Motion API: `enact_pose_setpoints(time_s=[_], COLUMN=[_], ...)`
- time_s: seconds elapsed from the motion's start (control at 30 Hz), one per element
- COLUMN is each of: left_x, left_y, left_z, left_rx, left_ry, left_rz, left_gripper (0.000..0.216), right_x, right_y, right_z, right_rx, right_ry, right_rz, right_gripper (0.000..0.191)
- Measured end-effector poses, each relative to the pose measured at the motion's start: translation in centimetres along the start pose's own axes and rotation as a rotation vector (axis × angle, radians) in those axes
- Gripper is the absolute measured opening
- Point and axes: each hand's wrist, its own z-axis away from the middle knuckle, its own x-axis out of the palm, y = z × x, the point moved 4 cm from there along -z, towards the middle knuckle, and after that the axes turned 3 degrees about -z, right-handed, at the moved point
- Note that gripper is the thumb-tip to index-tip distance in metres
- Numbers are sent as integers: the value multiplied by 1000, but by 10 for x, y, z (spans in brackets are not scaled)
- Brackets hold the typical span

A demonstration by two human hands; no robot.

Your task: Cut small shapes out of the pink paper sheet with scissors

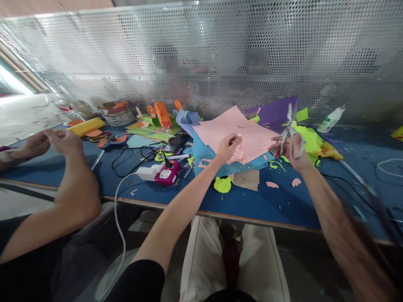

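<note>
My left hand [228, 149] is closed in a pinch over a large pink sheet [234, 121]. A small pink paper piece [239, 137] shows at its fingertips. Scissors [291, 115] point upward in my right hand [297, 157], whose fingers are at the handle loops; the blades look blurred. Blue sheets [208, 161] lie beneath the pink one, with pink scraps on top. In front of the stack sits a yellow-green animal-head cutout [222, 185], and two pink cutouts [272, 184] lie to its right.
At left, a co-worker's hands [53, 142] are raised over the table. A magenta power adapter [167, 173] with a white cable stands left of my forearm. A glue bottle [330, 120], a yellow-handled glue gun [330, 152] and purple paper [277, 111] lie rightward. Behind rises a perforated metal panel [204, 63].
</note>
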Motion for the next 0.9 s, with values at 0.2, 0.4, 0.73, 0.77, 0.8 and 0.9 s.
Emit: enact_pose_setpoints(time_s=[0.2,0.4,0.73,0.77,0.8,0.9], left_x=[3,12,20,18,15,9], left_y=[-3,3,2,0,-2,-7], left_z=[-1,3,6,5,4,2], left_rx=[-96,-99,-83,-94,-103,-114], left_ry=[37,-61,-160,-127,-90,-20], left_rz=[117,106,77,69,64,62], left_gripper=[52,48,48,49,50,53], right_x=[42,82,72,71,69,66], right_y=[4,10,19,19,18,15], right_z=[18,16,10,10,10,10], right_rx=[61,0,64,65,61,36], right_ry=[-208,-3,75,82,83,61], right_rz=[175,-27,-64,-52,-38,13], right_gripper=[50,44,51,50,49,46])
